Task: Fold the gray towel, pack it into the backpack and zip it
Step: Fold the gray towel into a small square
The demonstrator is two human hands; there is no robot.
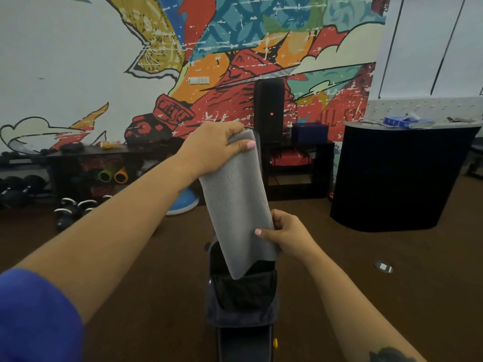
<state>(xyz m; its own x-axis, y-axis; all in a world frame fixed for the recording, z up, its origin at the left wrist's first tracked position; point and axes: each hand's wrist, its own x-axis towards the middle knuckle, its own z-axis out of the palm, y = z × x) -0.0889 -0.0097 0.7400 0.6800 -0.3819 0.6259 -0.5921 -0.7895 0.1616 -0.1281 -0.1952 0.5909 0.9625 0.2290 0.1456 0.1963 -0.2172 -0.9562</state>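
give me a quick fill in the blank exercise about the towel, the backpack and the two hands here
1. The folded towel is coloured ____.
2. The left hand grips the towel's ____ end.
3. The right hand holds the towel's ____ edge.
4. The towel's bottom end dips into the open ____, which stands on the brown floor.

Missing words: gray; top; right; backpack

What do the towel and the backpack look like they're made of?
Towel: soft matte gray cloth, probably terry or microfiber, judging by its fine nubbly pile. Backpack: dark woven fabric, likely nylon or polyester, dull finish, with a zipper along its opening.
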